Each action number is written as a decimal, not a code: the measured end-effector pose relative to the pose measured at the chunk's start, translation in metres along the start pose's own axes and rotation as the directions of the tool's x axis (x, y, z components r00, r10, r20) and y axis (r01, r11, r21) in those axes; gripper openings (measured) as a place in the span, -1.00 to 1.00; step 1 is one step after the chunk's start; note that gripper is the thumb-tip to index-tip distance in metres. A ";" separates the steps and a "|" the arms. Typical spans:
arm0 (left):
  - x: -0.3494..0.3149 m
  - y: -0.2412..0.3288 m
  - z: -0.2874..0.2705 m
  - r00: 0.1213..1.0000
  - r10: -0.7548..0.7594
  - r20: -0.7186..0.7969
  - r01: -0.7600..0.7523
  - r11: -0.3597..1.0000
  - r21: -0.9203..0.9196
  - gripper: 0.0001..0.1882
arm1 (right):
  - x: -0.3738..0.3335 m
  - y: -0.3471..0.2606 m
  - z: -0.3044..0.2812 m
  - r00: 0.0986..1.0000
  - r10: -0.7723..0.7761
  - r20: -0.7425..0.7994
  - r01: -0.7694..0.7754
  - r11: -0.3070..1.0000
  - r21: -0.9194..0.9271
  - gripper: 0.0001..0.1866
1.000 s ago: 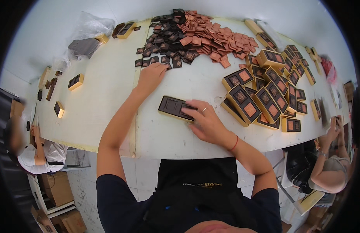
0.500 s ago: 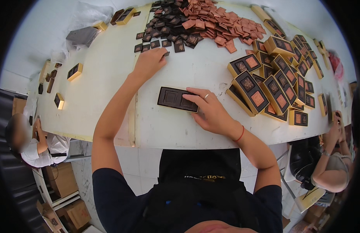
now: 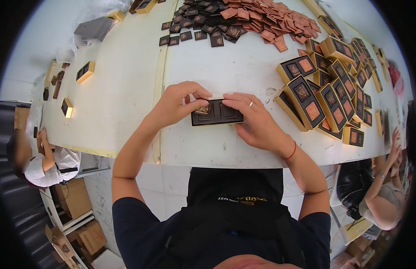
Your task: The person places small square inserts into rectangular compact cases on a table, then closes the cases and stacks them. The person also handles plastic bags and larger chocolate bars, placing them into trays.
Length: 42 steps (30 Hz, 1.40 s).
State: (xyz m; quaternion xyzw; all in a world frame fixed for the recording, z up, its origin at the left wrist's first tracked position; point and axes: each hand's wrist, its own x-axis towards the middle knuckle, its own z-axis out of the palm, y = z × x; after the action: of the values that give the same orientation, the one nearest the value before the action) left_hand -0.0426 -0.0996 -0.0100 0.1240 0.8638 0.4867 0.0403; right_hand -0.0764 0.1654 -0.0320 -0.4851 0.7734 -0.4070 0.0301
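Dark brown two-slot tray (image 3: 217, 113) lies flat on the white table (image 3: 127, 89), near its front edge and right in front of the person, with both hands on it. Left hand (image 3: 179, 104) is curled at the tray's left end, thumb and forefinger pinching a small dark embossed square (image 3: 202, 109) over the left slot; half a second ago this hand was stretched out toward the pile at the far side, now it is back at the tray. Right hand (image 3: 255, 120) lies over the tray's right end, fingers spread flat and pressing its top edge, ring on one finger, red cord (image 3: 291, 151) at the wrist; it was on the tray before too. Tray itself has barely shifted. Farther out: heap of dark squares (image 3: 203, 22) at the table's far side, heap of copper-coloured squares (image 3: 266, 20) just beside it to the right. Filled gold-edged boxes (image 3: 327, 96) are stacked overlapping to the right of the right hand. A few single gold boxes (image 3: 84, 71) sit well apart on the left. Another person (image 3: 42, 163) is below the table's left end, another one's arm (image 3: 383, 188) at lower right.
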 end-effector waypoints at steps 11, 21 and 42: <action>-0.037 0.009 0.041 0.829 0.533 -0.168 -0.302 0.680 0.668 -0.77 | -0.003 -0.020 0.001 0.998 0.052 -0.022 -0.055 0.979 -0.198 -0.37; -0.065 -0.004 0.043 0.827 0.553 -0.100 -0.254 0.527 0.811 -0.66 | 0.120 0.096 -0.120 0.972 0.236 -0.024 -0.200 0.762 -0.615 -0.72; -0.051 -0.005 0.044 0.831 0.521 -0.195 -0.391 0.797 0.461 -0.72 | 0.019 -0.012 -0.031 0.920 0.373 0.119 -0.389 0.834 0.391 -0.85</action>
State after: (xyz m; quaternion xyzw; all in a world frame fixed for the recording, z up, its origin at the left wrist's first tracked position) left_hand 0.0144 -0.0784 -0.0396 0.2578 0.8833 0.3069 -0.2431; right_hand -0.0911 0.1673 0.0030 -0.3119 0.7519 -0.5354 0.2253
